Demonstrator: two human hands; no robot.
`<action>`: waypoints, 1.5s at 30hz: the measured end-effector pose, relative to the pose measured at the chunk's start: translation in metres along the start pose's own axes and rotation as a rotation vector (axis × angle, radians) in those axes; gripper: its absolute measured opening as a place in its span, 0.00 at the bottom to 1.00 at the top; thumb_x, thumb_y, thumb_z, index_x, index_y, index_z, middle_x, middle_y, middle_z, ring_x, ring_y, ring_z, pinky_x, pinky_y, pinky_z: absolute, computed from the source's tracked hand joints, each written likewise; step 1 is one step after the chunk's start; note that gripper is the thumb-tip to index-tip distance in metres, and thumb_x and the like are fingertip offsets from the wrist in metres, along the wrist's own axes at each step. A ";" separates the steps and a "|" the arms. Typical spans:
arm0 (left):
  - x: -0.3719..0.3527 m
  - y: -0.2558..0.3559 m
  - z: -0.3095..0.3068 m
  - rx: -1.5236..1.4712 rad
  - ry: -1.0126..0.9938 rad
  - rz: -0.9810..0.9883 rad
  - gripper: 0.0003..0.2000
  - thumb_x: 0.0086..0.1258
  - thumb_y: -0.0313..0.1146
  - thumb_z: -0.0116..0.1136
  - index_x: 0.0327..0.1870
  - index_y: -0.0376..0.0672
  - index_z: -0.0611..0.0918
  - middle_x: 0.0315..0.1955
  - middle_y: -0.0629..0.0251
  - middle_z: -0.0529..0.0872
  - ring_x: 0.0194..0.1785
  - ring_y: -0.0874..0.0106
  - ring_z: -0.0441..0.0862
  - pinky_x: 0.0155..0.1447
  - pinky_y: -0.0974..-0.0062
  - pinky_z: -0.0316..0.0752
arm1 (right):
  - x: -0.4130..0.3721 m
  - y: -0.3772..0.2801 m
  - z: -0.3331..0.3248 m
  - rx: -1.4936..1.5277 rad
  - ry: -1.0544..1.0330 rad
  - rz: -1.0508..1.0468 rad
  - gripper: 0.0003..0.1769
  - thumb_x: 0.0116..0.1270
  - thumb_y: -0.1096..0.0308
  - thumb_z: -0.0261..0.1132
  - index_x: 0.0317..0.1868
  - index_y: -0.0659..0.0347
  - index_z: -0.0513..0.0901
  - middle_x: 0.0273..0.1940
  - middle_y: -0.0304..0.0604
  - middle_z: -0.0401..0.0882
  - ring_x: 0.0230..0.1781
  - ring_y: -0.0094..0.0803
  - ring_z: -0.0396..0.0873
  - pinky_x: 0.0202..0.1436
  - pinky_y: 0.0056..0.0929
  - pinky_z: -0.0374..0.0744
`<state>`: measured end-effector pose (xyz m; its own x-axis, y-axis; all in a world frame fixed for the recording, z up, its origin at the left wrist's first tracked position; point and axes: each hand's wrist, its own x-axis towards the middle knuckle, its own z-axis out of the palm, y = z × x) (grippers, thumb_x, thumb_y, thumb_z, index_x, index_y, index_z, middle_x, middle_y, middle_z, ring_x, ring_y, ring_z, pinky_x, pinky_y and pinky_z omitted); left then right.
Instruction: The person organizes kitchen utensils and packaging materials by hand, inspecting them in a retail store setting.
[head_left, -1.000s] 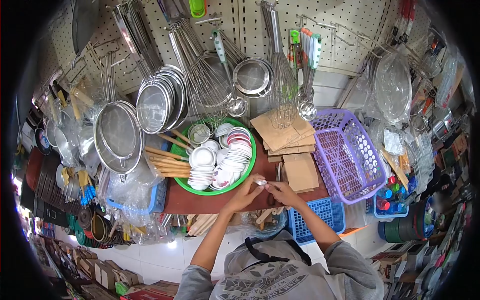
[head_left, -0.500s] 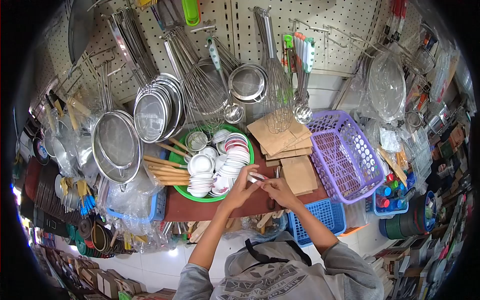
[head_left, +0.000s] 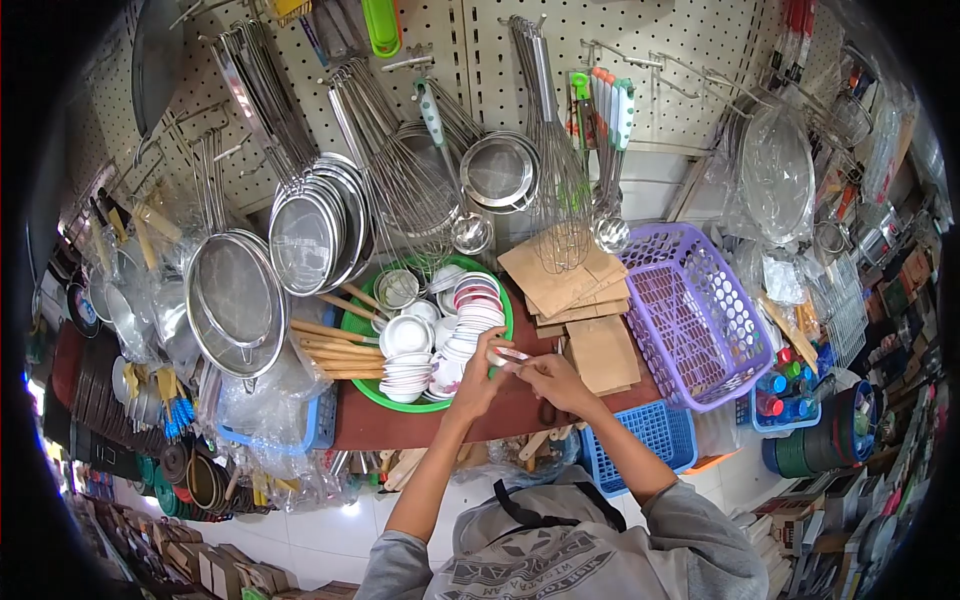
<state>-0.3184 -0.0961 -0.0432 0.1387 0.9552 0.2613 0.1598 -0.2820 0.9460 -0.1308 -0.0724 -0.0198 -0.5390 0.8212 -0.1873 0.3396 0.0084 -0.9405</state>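
A small white dish (head_left: 512, 354) with reddish marks is held between both hands, tilted nearly edge-on, above the table's front part. My left hand (head_left: 478, 378) grips its left side with thumb and fingers. On the other side, my right hand (head_left: 556, 383) pinches the near right edge; its fingertips are partly hidden. Just left of my left hand stands a green basin (head_left: 352, 327) of small dishes. Inside it, a leaning stack of patterned dishes (head_left: 466, 330) is closest to the hand, with white bowls (head_left: 408, 335) beside it.
Brown cardboard pieces (head_left: 602, 352) lie behind my right hand. A purple basket (head_left: 655, 330) stands at right, a blue basket (head_left: 640, 440) below it. Wooden-handled utensils (head_left: 335, 352) poke out at left. Whisks (head_left: 560, 215) and strainers (head_left: 237, 300) hang low over the table.
The view has shifted slightly, so the surroundings sit a little lower and to the right. Both hands keep hold of the dish, with hardly any change in their grip.
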 end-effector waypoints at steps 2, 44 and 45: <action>0.000 -0.002 0.002 0.052 0.010 0.023 0.23 0.83 0.43 0.49 0.73 0.45 0.66 0.51 0.55 0.84 0.58 0.65 0.80 0.65 0.66 0.71 | 0.000 -0.002 0.000 0.019 0.007 0.015 0.19 0.78 0.58 0.56 0.34 0.65 0.79 0.24 0.34 0.72 0.22 0.20 0.74 0.26 0.25 0.71; 0.002 -0.037 -0.008 -0.637 -0.088 -0.062 0.26 0.79 0.50 0.48 0.66 0.39 0.68 0.49 0.61 0.82 0.58 0.70 0.77 0.68 0.73 0.65 | -0.005 -0.006 0.001 0.176 -0.140 -0.168 0.13 0.73 0.65 0.56 0.31 0.62 0.77 0.22 0.32 0.69 0.21 0.19 0.66 0.26 0.23 0.66; 0.003 -0.032 -0.012 -0.650 -0.111 -0.083 0.25 0.79 0.50 0.48 0.66 0.39 0.68 0.48 0.61 0.82 0.58 0.71 0.77 0.68 0.73 0.64 | -0.003 -0.002 0.000 0.185 -0.137 -0.176 0.13 0.73 0.65 0.55 0.31 0.62 0.77 0.22 0.31 0.68 0.20 0.19 0.65 0.25 0.24 0.65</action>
<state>-0.3343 -0.0836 -0.0702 0.2570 0.9467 0.1939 -0.4431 -0.0629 0.8943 -0.1298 -0.0753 -0.0178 -0.6804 0.7317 -0.0414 0.0918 0.0291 -0.9954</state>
